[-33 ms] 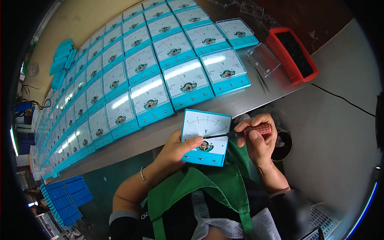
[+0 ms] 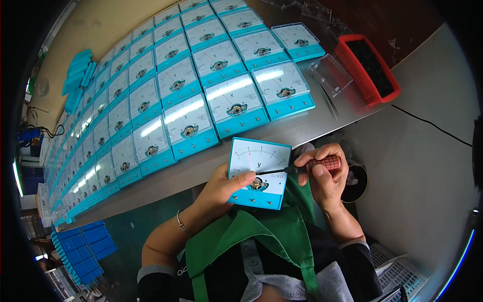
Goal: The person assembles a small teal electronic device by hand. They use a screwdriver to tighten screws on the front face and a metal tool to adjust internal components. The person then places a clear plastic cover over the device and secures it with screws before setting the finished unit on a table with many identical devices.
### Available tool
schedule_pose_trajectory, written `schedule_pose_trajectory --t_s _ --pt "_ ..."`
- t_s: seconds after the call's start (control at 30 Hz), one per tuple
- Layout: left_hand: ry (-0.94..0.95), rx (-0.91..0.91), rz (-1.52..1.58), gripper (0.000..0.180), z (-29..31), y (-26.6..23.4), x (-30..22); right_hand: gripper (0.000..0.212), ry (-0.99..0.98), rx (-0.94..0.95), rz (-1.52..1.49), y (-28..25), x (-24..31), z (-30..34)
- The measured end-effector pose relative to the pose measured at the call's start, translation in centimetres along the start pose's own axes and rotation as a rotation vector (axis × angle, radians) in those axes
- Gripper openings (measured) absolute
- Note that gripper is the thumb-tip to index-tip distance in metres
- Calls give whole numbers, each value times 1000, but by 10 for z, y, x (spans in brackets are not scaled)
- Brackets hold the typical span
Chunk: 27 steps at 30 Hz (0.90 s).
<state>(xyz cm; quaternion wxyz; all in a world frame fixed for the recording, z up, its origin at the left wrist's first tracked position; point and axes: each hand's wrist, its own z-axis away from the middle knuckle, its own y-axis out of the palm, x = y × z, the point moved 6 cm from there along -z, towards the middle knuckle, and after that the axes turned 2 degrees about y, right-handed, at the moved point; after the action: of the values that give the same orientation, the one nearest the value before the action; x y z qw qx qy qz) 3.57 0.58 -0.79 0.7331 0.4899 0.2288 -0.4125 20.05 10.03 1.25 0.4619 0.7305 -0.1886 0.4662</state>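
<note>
My left hand (image 2: 226, 185) grips a turquoise-edged panel voltmeter (image 2: 262, 153) by its left side, thumb lying on the white dial face. The meter has no clear cover over its dial, and a pale needle shows above the V mark. In my right hand (image 2: 328, 182) is a screwdriver with a red, grid-patterned handle (image 2: 329, 162), fingers closed round it. Its dark shaft (image 2: 275, 171) points left across the dial, and the tip ends beside my left thumb, above the meter's round movement (image 2: 258, 184). Whether the tip touches anything cannot be made out.
Rows of similar meters (image 2: 231, 98) with clear covers fill the metal table. At its right are tweezers (image 2: 329, 100), a loose clear cover (image 2: 332, 74) and a red bin (image 2: 343, 60) of dark small parts. Blue boxes (image 2: 83, 249) stand lower left; a white basket (image 2: 402, 272) sits lower right.
My right upper arm has drawn in slightly, showing more of the white basket. Both hands, the meter and the screwdriver stay almost in place.
</note>
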Motion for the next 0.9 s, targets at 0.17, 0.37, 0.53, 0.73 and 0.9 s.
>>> schedule_pose_trajectory --t_s 0.17,0.37,0.53,0.73,0.9 --pt "-15 2 -5 37 -1 2 0 18 -2 17 -4 3 -1 3" --pt "-13 9 -29 37 0 2 1 19 -8 -3 -2 2 -1 5" --pt "-30 6 -65 45 -1 4 1 18 -2 -40 9 2 0 5" --pt "-1 7 -96 39 1 5 -1 19 -7 -46 13 2 -1 6" --pt "-11 4 -115 39 2 5 -2 20 -9 -35 -2 3 -2 5"
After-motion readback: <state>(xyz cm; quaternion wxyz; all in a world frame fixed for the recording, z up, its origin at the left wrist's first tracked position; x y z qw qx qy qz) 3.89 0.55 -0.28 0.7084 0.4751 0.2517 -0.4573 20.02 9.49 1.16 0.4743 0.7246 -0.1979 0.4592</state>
